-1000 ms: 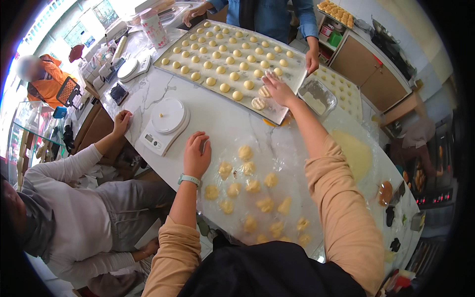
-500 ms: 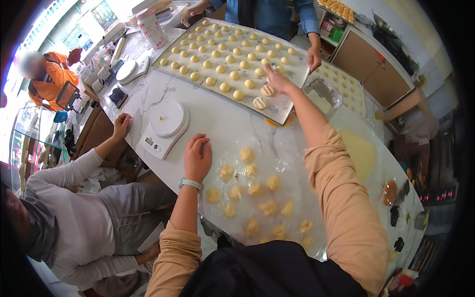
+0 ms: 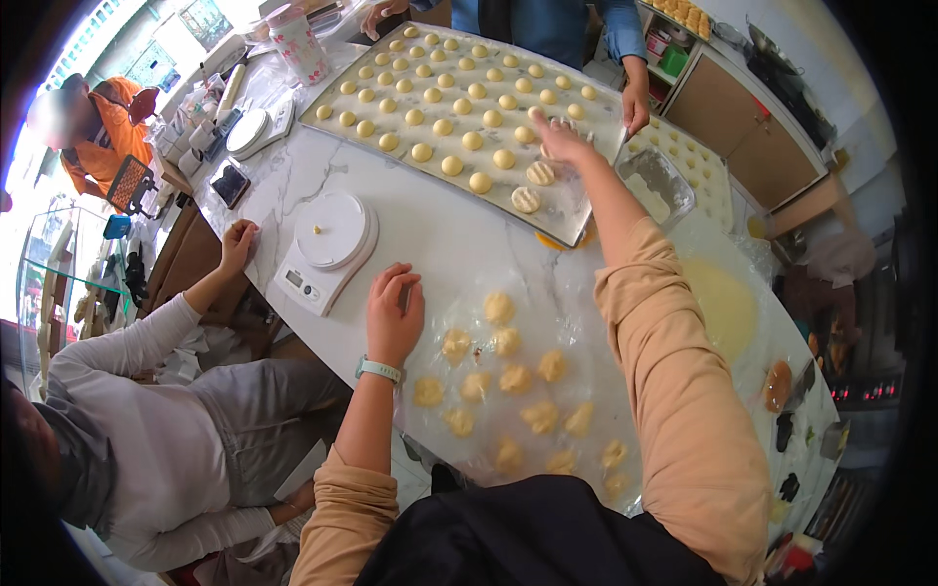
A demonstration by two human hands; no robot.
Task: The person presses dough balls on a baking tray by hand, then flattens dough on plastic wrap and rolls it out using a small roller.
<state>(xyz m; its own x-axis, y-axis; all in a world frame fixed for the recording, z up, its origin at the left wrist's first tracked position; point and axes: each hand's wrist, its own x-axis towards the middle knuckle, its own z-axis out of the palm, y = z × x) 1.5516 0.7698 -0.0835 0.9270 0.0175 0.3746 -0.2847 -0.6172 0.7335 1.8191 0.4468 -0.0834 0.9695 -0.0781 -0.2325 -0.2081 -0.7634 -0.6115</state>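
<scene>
Right hand shifted up tray of dough balls, fingers spread, left hand half-curled

Phone at left, near rear white scale. Patterned tumbler beyond scale. Person in orange far left, glass case nearer. Top right: wok, brown cabinet, green tub.

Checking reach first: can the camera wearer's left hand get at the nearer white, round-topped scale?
Probably yes: the wearer's bare left hand is close beside the nearer white, round-topped scale, with only white, grey-veined tabletop visible between them.
</scene>
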